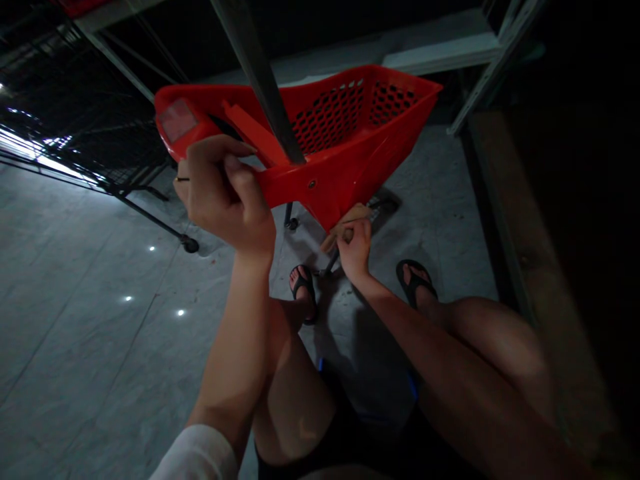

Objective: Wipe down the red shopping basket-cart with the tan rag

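Observation:
A red plastic shopping cart (390,150) with perforated basket walls stands tilted in the middle of the head view. My left hand (225,193) is closed around the near side of its rim, close to the handle end with a pale label (179,121). Lower down, by the pointed bottom corner of the basket, my right hand (356,250) is closed on a tan cloth (357,213). The cloth lies against the red plastic, and part of it is hidden by my fingers.
A grey metal bar (260,77) slants down to the basket's rim. Dark wire carts (115,147) stand at the left, one with a caster (190,244). Behind is a metal shelf frame (445,53). A brown ledge (520,220) runs along the right. My sandalled feet (303,293) flank the cart's base.

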{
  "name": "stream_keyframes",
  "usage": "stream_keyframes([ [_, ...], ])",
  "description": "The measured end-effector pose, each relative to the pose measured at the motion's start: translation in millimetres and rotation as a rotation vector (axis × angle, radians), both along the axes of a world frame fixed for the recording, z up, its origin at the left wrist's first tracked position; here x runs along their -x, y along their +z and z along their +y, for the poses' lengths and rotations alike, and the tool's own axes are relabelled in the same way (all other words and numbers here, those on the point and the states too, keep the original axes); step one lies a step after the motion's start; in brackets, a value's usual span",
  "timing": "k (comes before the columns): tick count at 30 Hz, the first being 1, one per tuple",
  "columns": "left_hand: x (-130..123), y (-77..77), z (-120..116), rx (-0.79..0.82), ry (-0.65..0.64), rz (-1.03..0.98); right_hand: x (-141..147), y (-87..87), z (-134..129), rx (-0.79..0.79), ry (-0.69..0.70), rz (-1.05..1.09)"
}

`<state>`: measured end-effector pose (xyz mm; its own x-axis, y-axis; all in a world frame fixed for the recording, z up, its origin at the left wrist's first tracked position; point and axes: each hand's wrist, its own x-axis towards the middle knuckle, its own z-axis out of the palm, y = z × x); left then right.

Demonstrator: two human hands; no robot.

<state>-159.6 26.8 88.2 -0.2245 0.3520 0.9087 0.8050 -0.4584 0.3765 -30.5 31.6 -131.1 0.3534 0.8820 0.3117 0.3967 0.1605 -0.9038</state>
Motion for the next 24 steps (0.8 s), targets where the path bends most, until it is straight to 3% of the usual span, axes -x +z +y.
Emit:
stream_keyframes([
  [5, 4, -1.1, 0, -0.022, 0.015, 0.079, -7, -23.5, -4, 0.192, 0.053, 0.045],
  [8, 5, -1.3, 0, -0.031, 0.011, 0.085, -8, -32.1, 0, 0.251, -0.019, 0.136],
  [10, 5, -1.4, -1, -0.031, 0.003, 0.101, -7, -27.5, 6, 0.258, -0.088, 0.193],
  [12, 5, -2.4, -1, -0.026, 0.012, 0.150, -7, -12.5, 12, 0.228, -0.123, 0.211],
  [15, 7, -6.8, -2, -0.010, 0.072, 0.248, -10, 29.3, 17, 0.156, -0.136, 0.206],
  [18, 10, -12.6, -2, 0.061, 0.071, 0.288, -14, 80.9, 17, -0.044, -0.070, 0.129],
  [20, 11, -14.8, -2, 0.147, 0.022, 0.245, -15, 104.8, 16, -0.209, 0.000, 0.066],
  [22, 11, -15.0, -2, 0.207, -0.013, 0.211, -15, 109.7, 16, -0.296, 0.031, 0.040],
  [24, 10, -14.2, -3, 0.173, 0.004, 0.258, -14, 94.9, 14, -0.296, 0.005, 0.039],
])
